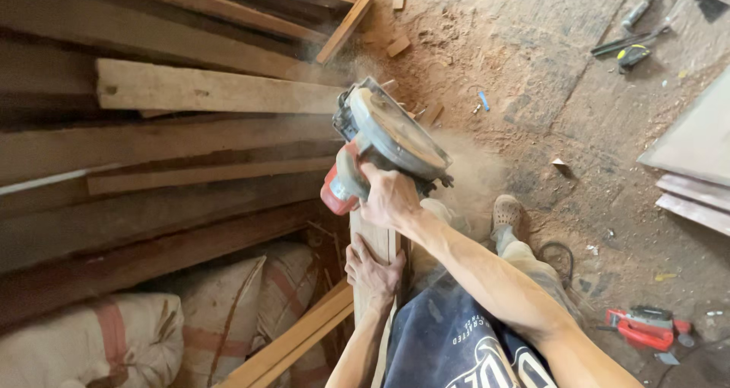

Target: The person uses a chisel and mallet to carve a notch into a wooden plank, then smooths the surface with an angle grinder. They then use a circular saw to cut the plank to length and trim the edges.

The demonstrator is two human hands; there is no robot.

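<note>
Left hand [372, 270]: lay flat with fingers spread, pressing down on the narrow wooden board [370, 240] close to the person's body.
Right hand [389, 196]: was clenched round the handle of the circular saw [384, 141], arm stretched forward.
Circular saw: red and grey, sat on the far end of the narrow wooden board, just beyond both hands, with sawdust [471, 175] clouding off to its right.
Sacks [152, 327]: lay low on the left, beneath the timber.
Timber stack [167, 129]: long planks ran across the left side.
Red power tool [646, 327]: rested on the dusty floor at right.
Hand tools [635, 42]: lay well apart, far right.
</note>
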